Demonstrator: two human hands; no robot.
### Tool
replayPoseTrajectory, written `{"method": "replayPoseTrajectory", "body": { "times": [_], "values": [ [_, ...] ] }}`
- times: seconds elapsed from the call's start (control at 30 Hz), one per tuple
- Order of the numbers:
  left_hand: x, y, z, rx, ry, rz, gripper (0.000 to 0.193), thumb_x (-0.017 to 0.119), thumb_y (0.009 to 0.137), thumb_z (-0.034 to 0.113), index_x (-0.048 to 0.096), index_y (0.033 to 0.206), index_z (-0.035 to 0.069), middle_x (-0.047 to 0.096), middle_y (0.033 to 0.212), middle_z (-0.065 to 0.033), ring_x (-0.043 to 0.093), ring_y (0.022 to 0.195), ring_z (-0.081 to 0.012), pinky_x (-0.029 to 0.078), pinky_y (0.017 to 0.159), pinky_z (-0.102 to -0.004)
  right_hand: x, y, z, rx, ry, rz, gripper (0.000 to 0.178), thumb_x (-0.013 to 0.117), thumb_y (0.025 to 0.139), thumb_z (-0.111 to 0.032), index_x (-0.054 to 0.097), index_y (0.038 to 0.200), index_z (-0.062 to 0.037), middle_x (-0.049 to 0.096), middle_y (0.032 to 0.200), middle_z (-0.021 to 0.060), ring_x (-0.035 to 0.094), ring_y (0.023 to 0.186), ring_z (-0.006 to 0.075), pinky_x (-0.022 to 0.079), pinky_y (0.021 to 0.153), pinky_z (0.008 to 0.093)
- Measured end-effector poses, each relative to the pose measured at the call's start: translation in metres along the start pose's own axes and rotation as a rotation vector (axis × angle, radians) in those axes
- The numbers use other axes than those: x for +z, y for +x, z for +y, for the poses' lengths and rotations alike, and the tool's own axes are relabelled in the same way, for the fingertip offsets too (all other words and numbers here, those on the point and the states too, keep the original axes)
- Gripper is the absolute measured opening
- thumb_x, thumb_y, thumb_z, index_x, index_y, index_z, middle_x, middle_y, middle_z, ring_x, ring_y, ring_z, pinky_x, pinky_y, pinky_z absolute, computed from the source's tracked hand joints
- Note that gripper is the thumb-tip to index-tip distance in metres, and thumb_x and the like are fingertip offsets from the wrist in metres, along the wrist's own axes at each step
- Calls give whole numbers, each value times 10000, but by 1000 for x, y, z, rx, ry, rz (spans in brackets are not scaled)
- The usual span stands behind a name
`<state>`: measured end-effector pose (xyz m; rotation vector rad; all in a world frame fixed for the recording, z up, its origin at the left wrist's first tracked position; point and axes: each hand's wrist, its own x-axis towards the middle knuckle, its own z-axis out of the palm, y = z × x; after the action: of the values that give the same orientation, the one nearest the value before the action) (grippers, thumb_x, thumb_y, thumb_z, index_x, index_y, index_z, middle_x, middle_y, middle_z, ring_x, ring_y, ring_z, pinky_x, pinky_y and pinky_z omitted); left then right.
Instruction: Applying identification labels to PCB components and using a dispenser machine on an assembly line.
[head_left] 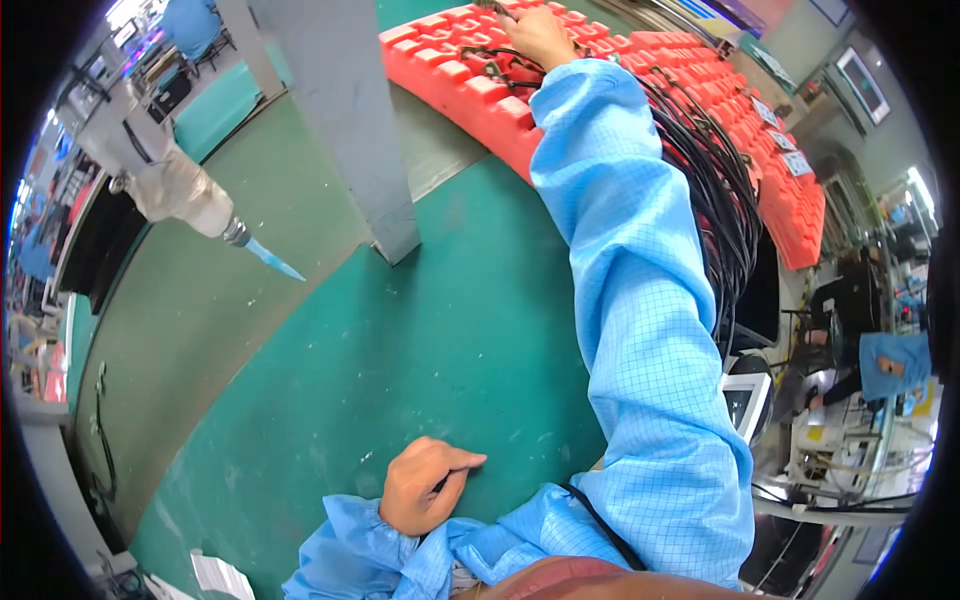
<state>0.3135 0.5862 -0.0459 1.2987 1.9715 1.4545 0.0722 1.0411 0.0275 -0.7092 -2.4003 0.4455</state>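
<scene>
While left hand [425, 487] rests curled, right hand [537, 35] reaches far.

Black cables [725, 190] draped in bundle across long red slotted rack [500, 100], hanging off its near edge.

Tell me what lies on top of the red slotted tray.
Black cables lie bundled across the red slotted tray, with small white tags beside them. The right hand reaches onto it; what its fingers grip is hidden.
</scene>
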Motion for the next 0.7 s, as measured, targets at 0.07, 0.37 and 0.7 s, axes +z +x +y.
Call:
{"method": "replayPoseTrajectory", "body": {
  "times": [0.07,0.37,0.7],
  "values": [
    [5,4,5,16,11,7,225,630,712,-83,690,893,38,656,782,-82,605,693,-245,469,619,-332,-10,14,32,-201,-35,190,336,564,872,-334,684,941,-27,661,899,221,642,862,354,496,755,424],
    [2,0,3,6,-20,4,259,600,685,-92,691,892,34,676,823,-75,611,722,-232,459,655,-325,-61,20,70,166,1196,-378,291,678,851,-339,706,868,-50,626,677,18,494,510,89,402,478,234],
    [3,9,2,49,-43,15,246,620,696,-98,687,900,23,651,785,-87,605,710,-253,485,627,-334,-36,20,56,-244,406,169,231,658,795,-215,647,988,-89,684,894,131,664,853,282,518,741,380]
  ]
}}
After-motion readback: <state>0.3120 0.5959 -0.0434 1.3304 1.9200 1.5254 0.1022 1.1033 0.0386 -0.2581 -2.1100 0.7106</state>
